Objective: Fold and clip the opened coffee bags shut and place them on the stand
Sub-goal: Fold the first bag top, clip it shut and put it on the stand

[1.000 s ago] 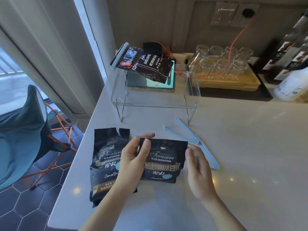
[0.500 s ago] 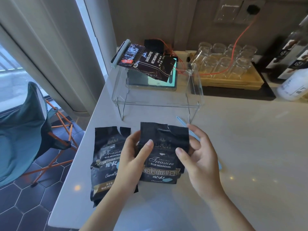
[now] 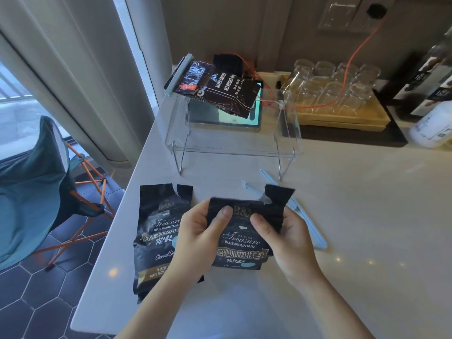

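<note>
Both hands hold a black Blue Mountain coffee bag just above the counter, its torn top edge standing up. My left hand pinches its upper left, my right hand its upper right. A second, opened black coffee bag lies flat to the left. Two pale blue sealing clips lie behind my right hand, partly hidden. On the clear acrylic stand rests a dark coffee bag with a clip on its end.
A tablet lies under the stand. A wooden tray of upturned glasses stands at the back right, with an orange cable across it. A white bottle is far right. The counter's left edge drops to a folding chair.
The bag's folded top has been opened back up and the bag lifted. My right hand moved from the bag's right side onto its upper right corner.
</note>
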